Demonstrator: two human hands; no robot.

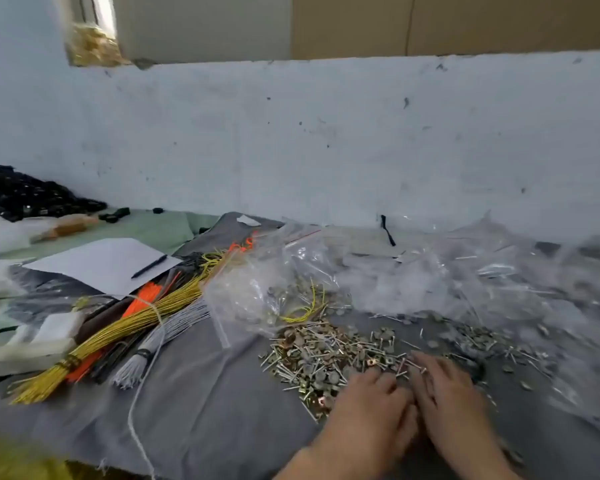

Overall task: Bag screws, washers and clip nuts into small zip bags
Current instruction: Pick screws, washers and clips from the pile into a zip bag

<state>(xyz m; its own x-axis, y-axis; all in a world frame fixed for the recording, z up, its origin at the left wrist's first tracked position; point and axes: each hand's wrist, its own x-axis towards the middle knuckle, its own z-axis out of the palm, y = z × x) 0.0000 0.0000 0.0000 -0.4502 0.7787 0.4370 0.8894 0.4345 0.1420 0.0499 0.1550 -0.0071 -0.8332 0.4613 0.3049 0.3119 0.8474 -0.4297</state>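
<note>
1. At 5 o'clock, my left hand [371,405] and right hand [447,393] rest palm-down on the loose pile of screws, washers and clip nuts [329,355]. The right fingers are straight; I cannot tell the left's grip.
2. Clear zip bags [471,271] are heaped at 2 o'clock, their contents blurred.
3. I judge much bagging remains.

Single head-worn view — forward and down, close over the screw pile [326,355], facing a wall [326,140].

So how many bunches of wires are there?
3: a yellow bunch on the left, an orange bunch partly under it, a grey bunch beside them. Darker ones may hide underneath.
</note>
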